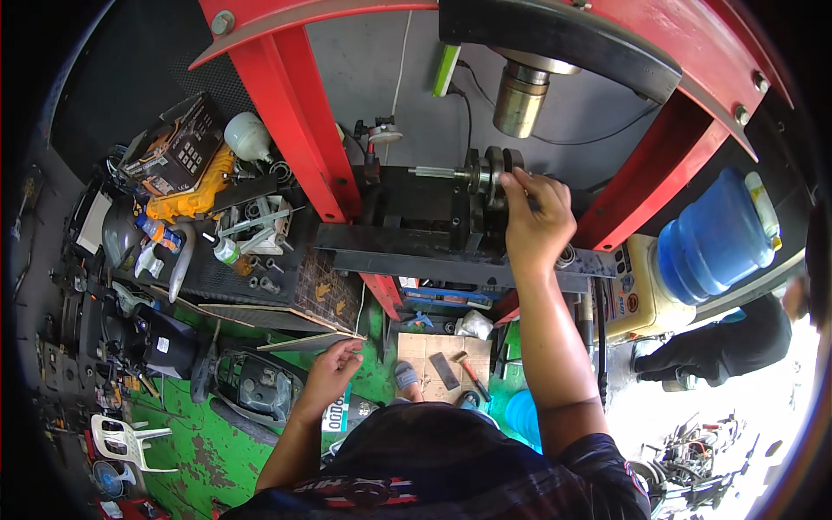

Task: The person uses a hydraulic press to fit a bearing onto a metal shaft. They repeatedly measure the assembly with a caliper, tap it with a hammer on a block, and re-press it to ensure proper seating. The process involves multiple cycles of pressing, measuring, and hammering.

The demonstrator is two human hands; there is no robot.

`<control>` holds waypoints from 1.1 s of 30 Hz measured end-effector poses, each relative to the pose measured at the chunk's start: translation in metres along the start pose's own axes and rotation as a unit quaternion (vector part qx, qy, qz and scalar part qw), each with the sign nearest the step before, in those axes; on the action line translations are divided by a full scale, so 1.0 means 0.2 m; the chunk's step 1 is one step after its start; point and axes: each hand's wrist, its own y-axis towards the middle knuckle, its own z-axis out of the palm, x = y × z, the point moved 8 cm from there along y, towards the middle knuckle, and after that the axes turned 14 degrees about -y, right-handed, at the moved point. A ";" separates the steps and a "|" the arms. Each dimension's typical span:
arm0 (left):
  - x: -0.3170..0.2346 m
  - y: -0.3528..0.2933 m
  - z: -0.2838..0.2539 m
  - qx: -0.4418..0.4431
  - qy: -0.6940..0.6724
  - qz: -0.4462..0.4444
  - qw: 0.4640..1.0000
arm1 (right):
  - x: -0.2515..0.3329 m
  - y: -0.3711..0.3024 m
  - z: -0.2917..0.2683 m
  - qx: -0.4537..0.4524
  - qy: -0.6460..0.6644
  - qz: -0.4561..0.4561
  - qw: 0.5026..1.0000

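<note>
The right hand point(539, 217) pinches the crank point(484, 176) at its right end, between red posts point(299, 130), behind the black beam point(407, 252). Open room lies below the steel ram point(522, 102); the left hand point(331, 374) hangs lower, loosely open.

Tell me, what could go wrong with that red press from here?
The right hand is on the metal part, below the thick rod of the red press; fingers might get pinched if it came down. The metal part could slip and drop toward a sandalled foot. The hammer on the cardboard, near the feet, might trip someone.
</note>
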 end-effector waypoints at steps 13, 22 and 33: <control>-0.02 -0.07 0.06 -0.013 0.021 0.010 1.000 | -0.01 -0.03 -0.02 0.022 -0.027 -0.003 0.999; -0.01 -0.06 0.08 -0.009 0.017 0.006 1.000 | 0.04 -0.04 -0.07 -0.038 0.004 -0.029 0.999; -0.10 -0.05 0.14 0.002 0.038 0.003 0.999 | 0.01 -0.05 -0.06 -0.019 0.035 -0.018 0.999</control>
